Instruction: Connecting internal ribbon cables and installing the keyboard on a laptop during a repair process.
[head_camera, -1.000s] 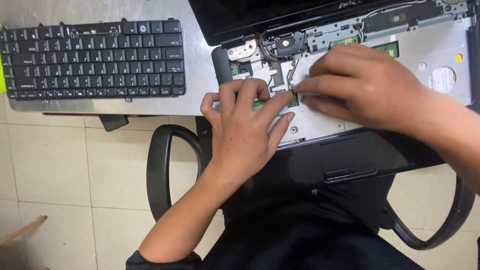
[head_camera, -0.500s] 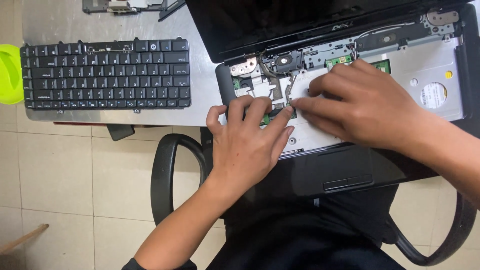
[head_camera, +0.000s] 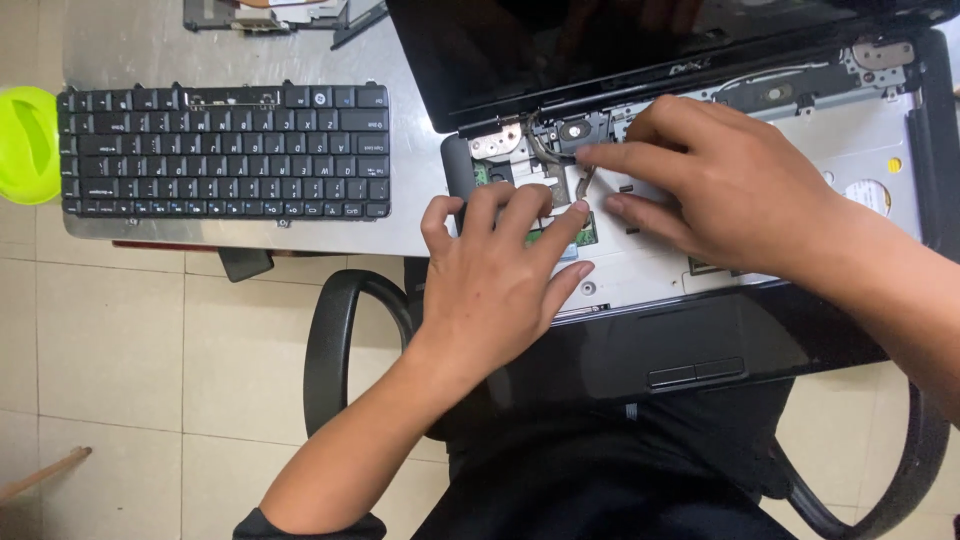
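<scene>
Head view, laptop: we see the opened laptop (head_camera: 800, 170) at two o'clock on the grey table (head_camera: 140, 45), keyboard bay bare (silver frame and green boards showing).
Left hand: our left hand (head_camera: 495, 285) lies flat on the bay's left part, fingers spread, fingertips pressing by a green board (head_camera: 585, 232).
Right hand: our right hand (head_camera: 730, 190) reaches in from three o'clock, fingers loosely together, fingertips touching a thin ribbon cable (head_camera: 583, 180).
Removed keyboard: the black keyboard (head_camera: 225, 150) lies at ten o'clock, well apart from the laptop.
Green dish: a lime dish (head_camera: 25, 145) sits at nine o'clock.

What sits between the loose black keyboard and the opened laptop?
Only bare grey tabletop separates the keyboard from the laptop, as the head view shows.
</scene>
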